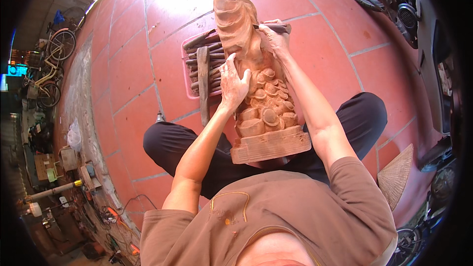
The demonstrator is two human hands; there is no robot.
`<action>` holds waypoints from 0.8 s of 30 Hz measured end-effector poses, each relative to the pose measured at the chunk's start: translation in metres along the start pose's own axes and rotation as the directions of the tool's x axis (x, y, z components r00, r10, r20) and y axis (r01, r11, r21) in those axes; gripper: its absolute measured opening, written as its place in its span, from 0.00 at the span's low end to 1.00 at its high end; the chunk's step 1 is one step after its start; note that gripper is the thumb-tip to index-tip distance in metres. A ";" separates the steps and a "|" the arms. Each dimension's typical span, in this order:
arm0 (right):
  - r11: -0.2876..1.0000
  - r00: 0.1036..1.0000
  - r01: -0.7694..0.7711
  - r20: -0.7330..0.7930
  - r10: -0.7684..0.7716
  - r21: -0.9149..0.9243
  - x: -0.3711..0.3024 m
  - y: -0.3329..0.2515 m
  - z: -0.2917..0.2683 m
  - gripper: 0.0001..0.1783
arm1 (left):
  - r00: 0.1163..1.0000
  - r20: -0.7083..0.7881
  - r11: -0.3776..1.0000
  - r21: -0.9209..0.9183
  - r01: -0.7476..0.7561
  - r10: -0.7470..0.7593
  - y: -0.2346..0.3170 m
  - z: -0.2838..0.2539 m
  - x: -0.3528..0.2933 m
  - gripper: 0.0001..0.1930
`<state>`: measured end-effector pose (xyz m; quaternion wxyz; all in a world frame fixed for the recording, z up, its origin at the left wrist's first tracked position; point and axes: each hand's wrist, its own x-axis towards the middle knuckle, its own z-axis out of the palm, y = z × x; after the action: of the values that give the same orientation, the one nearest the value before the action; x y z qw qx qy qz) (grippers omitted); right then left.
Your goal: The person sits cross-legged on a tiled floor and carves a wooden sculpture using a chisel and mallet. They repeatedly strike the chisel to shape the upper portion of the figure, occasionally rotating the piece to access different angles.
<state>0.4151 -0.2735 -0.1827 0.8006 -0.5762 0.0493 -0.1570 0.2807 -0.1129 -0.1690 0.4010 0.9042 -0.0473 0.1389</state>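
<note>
A carved wooden statue (271, 93) stretches away from me between my legs, its flat base nearest my body. Its near half shows heaped rounded shapes, and its far half has draped folds. My left hand (233, 83) lies against the statue's left side, thumb and fingers apart. Near the right edge of the folds, my right hand (276, 37) is closed around a dark-handled carving chisel (282, 28). The chisel's tip points left at the wood, and whether it touches cannot be made out.
A pink basket (188, 81) of dark-handled tools sits left of the statue, with a long wooden bar (203, 83) across it. A conical hat (396, 177) lies at right. A motorbike (389, 0) stands at far right, bicycles (60, 44) at far left. Cables and clutter line the left.
</note>
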 end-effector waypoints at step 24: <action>0.989 0.993 0.082 0.097 -0.070 -0.121 -0.002 -0.005 0.003 0.08 | 1.000 -0.008 1.000 0.013 -0.001 0.001 -0.001 0.000 -0.001 0.35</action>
<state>0.4131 -0.2718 -0.1775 0.7580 -0.6330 0.0001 -0.1573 0.2802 -0.1128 -0.1699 0.3951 0.9063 -0.0454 0.1431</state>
